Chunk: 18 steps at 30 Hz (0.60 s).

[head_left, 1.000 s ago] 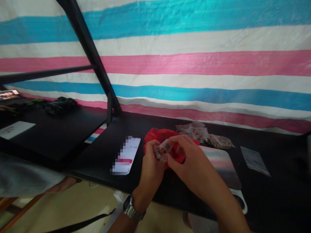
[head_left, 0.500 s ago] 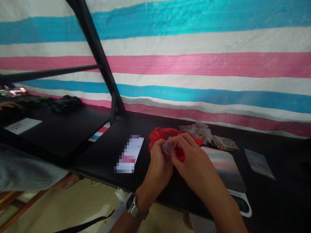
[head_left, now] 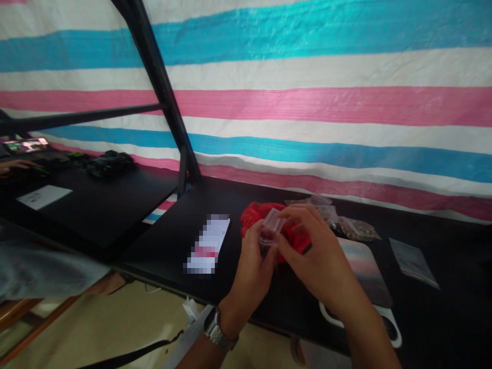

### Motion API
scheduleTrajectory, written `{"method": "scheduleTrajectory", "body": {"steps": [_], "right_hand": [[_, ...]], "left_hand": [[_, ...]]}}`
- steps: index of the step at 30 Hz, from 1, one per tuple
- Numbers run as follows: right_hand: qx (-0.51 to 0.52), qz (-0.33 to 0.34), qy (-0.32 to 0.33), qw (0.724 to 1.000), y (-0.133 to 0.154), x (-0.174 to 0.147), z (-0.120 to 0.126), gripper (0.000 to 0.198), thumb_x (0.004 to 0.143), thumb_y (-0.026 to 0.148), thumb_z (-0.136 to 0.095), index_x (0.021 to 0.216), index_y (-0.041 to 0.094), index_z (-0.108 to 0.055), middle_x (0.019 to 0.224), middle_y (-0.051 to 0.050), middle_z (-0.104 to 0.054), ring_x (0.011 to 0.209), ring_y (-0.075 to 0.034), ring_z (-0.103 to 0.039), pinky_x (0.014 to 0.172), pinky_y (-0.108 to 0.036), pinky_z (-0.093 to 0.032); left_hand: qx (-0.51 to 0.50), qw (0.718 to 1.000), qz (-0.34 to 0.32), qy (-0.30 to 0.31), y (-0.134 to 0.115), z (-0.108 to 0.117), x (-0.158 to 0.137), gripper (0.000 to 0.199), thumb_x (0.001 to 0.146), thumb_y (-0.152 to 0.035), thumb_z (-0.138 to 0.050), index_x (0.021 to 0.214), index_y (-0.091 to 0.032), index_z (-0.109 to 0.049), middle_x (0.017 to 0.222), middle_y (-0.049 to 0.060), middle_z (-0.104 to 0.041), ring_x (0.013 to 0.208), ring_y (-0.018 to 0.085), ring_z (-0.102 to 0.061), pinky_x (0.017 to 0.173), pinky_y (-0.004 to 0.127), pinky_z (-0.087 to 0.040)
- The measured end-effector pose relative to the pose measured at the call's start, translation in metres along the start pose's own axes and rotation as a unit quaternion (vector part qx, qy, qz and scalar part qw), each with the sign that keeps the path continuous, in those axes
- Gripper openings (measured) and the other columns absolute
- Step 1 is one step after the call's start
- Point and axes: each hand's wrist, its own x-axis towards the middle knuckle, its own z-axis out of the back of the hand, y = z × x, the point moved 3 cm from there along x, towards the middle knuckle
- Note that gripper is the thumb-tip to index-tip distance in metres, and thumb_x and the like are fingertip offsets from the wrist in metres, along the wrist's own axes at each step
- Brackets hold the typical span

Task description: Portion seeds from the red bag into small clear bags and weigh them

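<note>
Between my hands, above the black table, is a small clear plastic bag (head_left: 273,220), its upper part standing up. My left hand (head_left: 257,259) grips it low on the left, fingers wrapped round it. My right hand (head_left: 313,243) pinches it from the right with thumb and fingertips. Just behind my hands lies a crumpled red plastic bag (head_left: 251,212), partly covered by them. A flat scale (head_left: 369,266) with a shiny metal top and white base sits under my right forearm. What is inside the clear bag cannot be made out.
Several clear bags of brown bits (head_left: 357,229) lie behind the scale. A flat clear bag (head_left: 413,261) is at the right. A lit phone (head_left: 209,246) lies to the left. Another table (head_left: 107,205) holds a paper (head_left: 44,197); a person's hand (head_left: 17,166) shows there.
The clear bag shows more of its upper part between my hands. My right hand's fingers have spread and shifted slightly to the right. The whole view has shifted a little.
</note>
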Motion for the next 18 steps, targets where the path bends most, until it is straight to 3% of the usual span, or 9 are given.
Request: {"method": "scheduleTrajectory", "body": {"steps": [4, 8, 12, 18], "right_hand": [[-0.02, -0.026, -0.068, 0.997, -0.02, 0.002, 0.007, 0.027, 0.091, 0.015, -0.064, 0.115, 0.026, -0.065, 0.121, -0.008, -0.066, 0.111, -0.025, -0.067, 0.1, -0.043, -0.056], [-0.031, -0.072, 0.0, 0.997, -0.046, 0.001, 0.005, 0.023, 0.089, 0.014, -0.064, 0.109, 0.024, -0.066, 0.113, -0.008, -0.071, 0.107, -0.026, -0.069, 0.101, -0.044, -0.053], [-0.07, -0.093, 0.068, 0.991, -0.063, -0.005, -0.003, 0.025, 0.086, 0.007, -0.061, 0.103, 0.024, -0.067, 0.11, -0.005, -0.069, 0.103, -0.024, -0.069, 0.097, -0.041, -0.052], [-0.105, -0.099, 0.103, 0.984, -0.068, -0.004, -0.02, 0.027, 0.087, 0.002, -0.058, 0.1, 0.024, -0.067, 0.114, -0.004, -0.068, 0.107, -0.022, -0.068, 0.097, -0.038, -0.05]], "left_hand": [[-0.142, 0.989, 0.047, -0.016, -0.01, 0.007, 0.006, 0.038, 0.093, -0.035, -0.071, 0.127, -0.024, -0.058, 0.115, 0.007, -0.077, 0.103, 0.022, -0.075, 0.092, 0.038, -0.06], [-0.185, 0.979, 0.058, -0.067, -0.016, 0.017, 0.011, 0.043, 0.092, -0.051, -0.073, 0.122, -0.022, -0.059, 0.105, 0.007, -0.079, 0.093, 0.021, -0.077, 0.087, 0.036, -0.062], [-0.129, 0.983, 0.069, -0.109, -0.012, 0.016, -0.005, 0.04, 0.093, -0.053, -0.07, 0.117, -0.024, -0.059, 0.1, 0.005, -0.08, 0.08, 0.019, -0.076, 0.074, 0.032, -0.061], [0.023, 0.988, 0.151, 0.016, 0.001, 0.0, -0.04, 0.031, 0.097, -0.046, -0.067, 0.121, -0.026, -0.065, 0.116, 0.009, -0.079, 0.104, 0.024, -0.077, 0.092, 0.037, -0.059]]}}
